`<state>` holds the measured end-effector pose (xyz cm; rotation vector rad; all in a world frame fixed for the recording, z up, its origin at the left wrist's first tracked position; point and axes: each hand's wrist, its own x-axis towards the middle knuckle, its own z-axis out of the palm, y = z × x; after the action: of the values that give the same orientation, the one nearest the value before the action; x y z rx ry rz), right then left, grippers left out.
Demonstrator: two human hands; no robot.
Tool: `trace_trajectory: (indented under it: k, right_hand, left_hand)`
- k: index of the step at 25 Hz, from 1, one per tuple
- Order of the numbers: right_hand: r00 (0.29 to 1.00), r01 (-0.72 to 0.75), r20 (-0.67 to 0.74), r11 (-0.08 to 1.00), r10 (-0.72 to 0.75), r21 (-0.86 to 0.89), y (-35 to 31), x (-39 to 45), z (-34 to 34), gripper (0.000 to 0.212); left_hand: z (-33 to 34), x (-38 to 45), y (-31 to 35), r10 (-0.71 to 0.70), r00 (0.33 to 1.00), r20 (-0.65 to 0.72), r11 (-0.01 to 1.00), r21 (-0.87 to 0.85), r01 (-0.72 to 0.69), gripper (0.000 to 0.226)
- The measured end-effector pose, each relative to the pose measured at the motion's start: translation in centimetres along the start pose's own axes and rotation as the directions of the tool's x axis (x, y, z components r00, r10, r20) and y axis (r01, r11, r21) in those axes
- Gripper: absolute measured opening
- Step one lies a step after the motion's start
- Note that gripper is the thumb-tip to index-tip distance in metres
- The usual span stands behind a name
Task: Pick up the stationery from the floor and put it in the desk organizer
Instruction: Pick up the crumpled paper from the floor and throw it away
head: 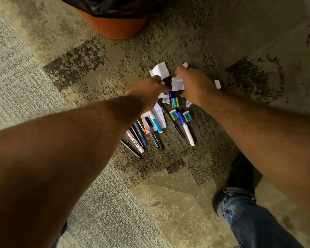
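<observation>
Patterned carpet [82, 72], my left hand [148, 90] pinching a paper scrap [159, 70], my right hand [195, 86] gripping crumpled paper [177, 84], pens [150, 129] beneath.

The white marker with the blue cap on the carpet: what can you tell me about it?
The marker has a smooth white barrel, plastic by the look of it, and a dark blue cap at its far end. It lies flat on the carpet, slanting, cap end away from the person, at the right edge of the row of pens. Two small blue and yellow boxes flank its cap and seem to touch it. No hand touches it; the right hand is beyond it, among paper scraps.
</observation>
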<state>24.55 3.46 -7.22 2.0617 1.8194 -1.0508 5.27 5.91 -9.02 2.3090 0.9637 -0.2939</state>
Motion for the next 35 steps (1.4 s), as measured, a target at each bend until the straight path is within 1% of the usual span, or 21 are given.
trace_trajectory:
  k: [1, 2, 4, 5, 7, 9, 11, 13, 15, 16, 18, 20, 22, 24, 26, 27, 28, 29, 31, 32, 35]
  right_hand:
    - [0.999, -0.025, -0.045, 1.000, 0.025, 0.004, 0.1, 0.1, 0.2, 0.038]
    - [0.995, -0.046, -0.086, 0.999, 0.045, -0.013, 0.3, 0.1, 0.3, 0.030]
    - [0.983, -0.105, -0.151, 0.994, 0.108, 0.034, 1.0, -0.1, 0.7, 0.021]
    - [0.969, -0.140, -0.186, 0.981, 0.164, 0.135, 1.3, -0.3, 1.0, 0.016]
    - [0.935, -0.180, -0.214, 0.897, 0.284, 0.404, 1.7, -1.1, 1.4, 0.008]
    - [0.922, -0.108, -0.253, 0.822, 0.293, 0.559, 2.3, -2.0, 1.4, 0.012]
    - [0.932, -0.002, -0.310, 0.856, 0.190, 0.518, 2.4, -2.5, 0.9, 0.015]
    - [0.948, 0.136, -0.318, 0.918, -0.011, 0.372, 1.9, -2.2, 0.2, 0.017]
    - [0.932, 0.308, -0.255, 0.933, -0.257, 0.185, 0.8, -1.2, -0.3, 0.019]
    - [0.919, 0.363, -0.206, 0.925, -0.336, 0.113, 0.0, -0.5, -0.4, 0.020]
    - [0.905, 0.412, -0.127, 0.911, -0.406, 0.024, -1.6, 1.0, -0.8, 0.023]
    - [0.922, 0.382, -0.058, 0.924, -0.383, -0.035, -2.4, 2.4, -1.1, 0.030]
    - [0.951, 0.304, -0.029, 0.947, -0.308, -0.104, -2.9, 3.5, -1.1, 0.039]
    - [0.971, 0.225, -0.051, 0.967, -0.232, -0.122, -3.4, 4.2, -0.9, 0.065]
    - [0.977, 0.197, -0.068, 0.977, -0.203, -0.088, -3.8, 4.6, -0.5, 0.094]
    - [0.980, 0.186, -0.059, 0.980, -0.190, -0.067, -3.9, 4.8, -0.4, 0.096]
    - [0.983, 0.174, -0.054, 0.983, -0.178, -0.064, -3.9, 4.9, -0.3, 0.089]
    - [0.983, 0.168, -0.069, 0.984, -0.172, -0.063, -3.7, 5.0, -0.3, 0.076]
    - [0.977, 0.180, -0.107, 0.983, -0.183, -0.038, -3.4, 5.0, 0.0, 0.045]
    - [0.975, 0.189, -0.115, 0.982, -0.190, -0.027, -3.3, 4.9, 0.1, 0.035]
    - [0.972, 0.186, -0.151, 0.982, -0.179, 0.029, -2.6, 4.7, 0.2, 0.023]
  left_hand:
    - [0.3, 0.1, 0.2, -0.012, 1.000, -0.009, 1.000, 0.017, 0.012, 0.055]
    - [0.5, 0.2, 0.3, -0.026, 0.999, -0.026, 0.999, 0.020, 0.027, 0.053]
    - [0.6, 0.3, 0.4, -0.079, 0.995, -0.068, 0.997, 0.004, 0.080, 0.043]
    - [0.5, 0.4, 0.1, -0.121, 0.989, -0.084, 0.993, -0.024, 0.119, 0.036]
    - [0.3, 0.1, -0.8, -0.223, 0.969, -0.110, 0.970, -0.119, 0.210, 0.021]
    - [0.1, -0.4, -1.6, -0.285, 0.949, -0.131, 0.949, -0.178, 0.261, 0.016]
    - [0.1, -0.7, -2.1, -0.286, 0.949, -0.132, 0.950, -0.170, 0.263, 0.018]
    - [0.2, -0.7, -2.1, -0.286, 0.949, -0.132, 0.948, -0.185, 0.260, 0.029]
    - [0.2, -0.4, -1.9, -0.318, 0.939, -0.130, 0.939, -0.184, 0.292, 0.044]
    - [0.1, -0.3, -1.8, -0.336, 0.933, -0.128, 0.934, -0.175, 0.313, 0.050]
    - [-0.1, 0.2, -1.7, -0.358, 0.926, -0.119, 0.930, -0.134, 0.343, 0.052]
    - [-0.4, 0.6, -1.5, -0.377, 0.921, -0.101, 0.923, -0.120, 0.365, 0.050]
    - [-0.6, 0.9, -1.3, -0.424, 0.901, -0.090, 0.897, -0.181, 0.404, 0.050]
    - [-0.7, 0.9, -1.3, -0.495, 0.864, -0.088, 0.851, -0.248, 0.462, 0.051]
    - [-0.5, 0.8, -1.4, -0.552, 0.831, -0.069, 0.815, -0.257, 0.519, 0.050]
    - [-0.4, 0.7, -1.4, -0.568, 0.821, -0.056, 0.803, -0.256, 0.538, 0.048]
    - [-0.2, 0.6, -1.3, -0.574, 0.818, -0.047, 0.798, -0.258, 0.545, 0.046]
    - [-0.1, 0.5, -1.2, -0.572, 0.819, -0.047, 0.799, -0.261, 0.542, 0.045]
    - [0.3, 0.2, -1.1, -0.566, 0.820, -0.082, 0.804, -0.273, 0.528, 0.054]
    - [0.4, 0.2, -1.2, -0.575, 0.811, -0.106, 0.799, -0.288, 0.529, 0.061]
    - [0.8, 0.3, -1.4, -0.602, 0.786, -0.141, 0.781, -0.308, 0.543, 0.065]
